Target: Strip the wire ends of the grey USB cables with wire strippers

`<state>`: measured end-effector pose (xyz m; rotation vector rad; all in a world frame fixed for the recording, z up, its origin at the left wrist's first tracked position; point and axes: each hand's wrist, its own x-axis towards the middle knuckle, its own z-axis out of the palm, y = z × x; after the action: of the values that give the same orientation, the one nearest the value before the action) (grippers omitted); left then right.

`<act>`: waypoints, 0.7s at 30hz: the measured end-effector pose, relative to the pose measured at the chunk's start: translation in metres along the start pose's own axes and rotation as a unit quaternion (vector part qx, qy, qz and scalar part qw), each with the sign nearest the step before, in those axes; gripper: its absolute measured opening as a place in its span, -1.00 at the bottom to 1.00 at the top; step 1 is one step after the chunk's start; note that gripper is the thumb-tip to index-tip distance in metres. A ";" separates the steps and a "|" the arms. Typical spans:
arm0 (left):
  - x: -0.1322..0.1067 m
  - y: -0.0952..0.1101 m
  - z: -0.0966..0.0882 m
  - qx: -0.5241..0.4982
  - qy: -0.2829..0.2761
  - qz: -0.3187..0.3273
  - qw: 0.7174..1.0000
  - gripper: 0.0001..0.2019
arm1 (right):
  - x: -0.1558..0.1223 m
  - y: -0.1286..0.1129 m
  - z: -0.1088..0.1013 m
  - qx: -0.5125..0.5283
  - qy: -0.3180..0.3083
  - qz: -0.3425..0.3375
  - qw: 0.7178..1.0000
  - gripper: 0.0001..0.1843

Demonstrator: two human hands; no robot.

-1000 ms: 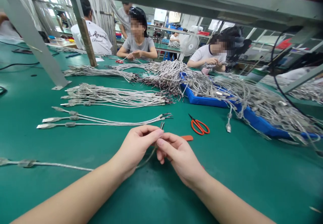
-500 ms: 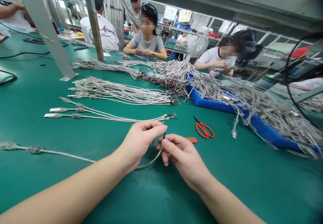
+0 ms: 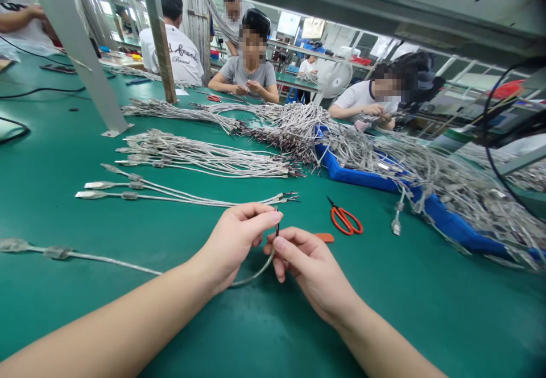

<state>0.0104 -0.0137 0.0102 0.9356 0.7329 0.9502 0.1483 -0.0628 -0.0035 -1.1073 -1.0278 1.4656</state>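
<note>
A pale USB cable (image 3: pixel 115 262) runs from the left edge of the table, passes under my left forearm and curves up between my hands. My left hand (image 3: pixel 239 241) pinches the dark thin wires at its stripped end. Just below, my right hand (image 3: pixel 309 267) is closed on the cable where the jacket stops. Beyond my hands lie a few cables (image 3: pixel 187 199) side by side, their bare wire ends to the right. Orange-handled scissors (image 3: pixel 346 220) rest to the right, and an orange strip (image 3: pixel 324 237) shows partly behind my right hand.
A bundle of cables (image 3: pixel 200 153) lies farther back. At the right, blue trays (image 3: pixel 362 178) overflow with tangled cables, and one USB plug (image 3: pixel 396 227) hangs over the front. A metal post (image 3: pixel 91 54) stands at left, a beam crosses overhead. Several people sit beyond.
My hands and the cable stay almost where they were, both still pinching. A person across the table has raised their hands slightly.
</note>
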 end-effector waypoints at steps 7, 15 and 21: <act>0.000 0.001 -0.001 0.018 0.011 0.003 1.000 -0.85 | 0.000 0.002 -0.001 -0.008 -0.013 -0.005 1.000 -0.79; 0.000 0.000 0.000 0.016 0.020 0.003 1.000 -0.86 | 0.001 0.002 -0.002 -0.024 -0.020 -0.006 0.999 -0.78; 0.000 0.000 0.000 0.023 0.005 0.007 1.000 -0.85 | 0.001 0.002 -0.001 -0.052 0.032 -0.047 0.997 -0.76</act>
<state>0.0104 -0.0133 0.0107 0.9785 0.7604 0.9541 0.1489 -0.0618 -0.0058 -1.1575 -1.1054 1.3067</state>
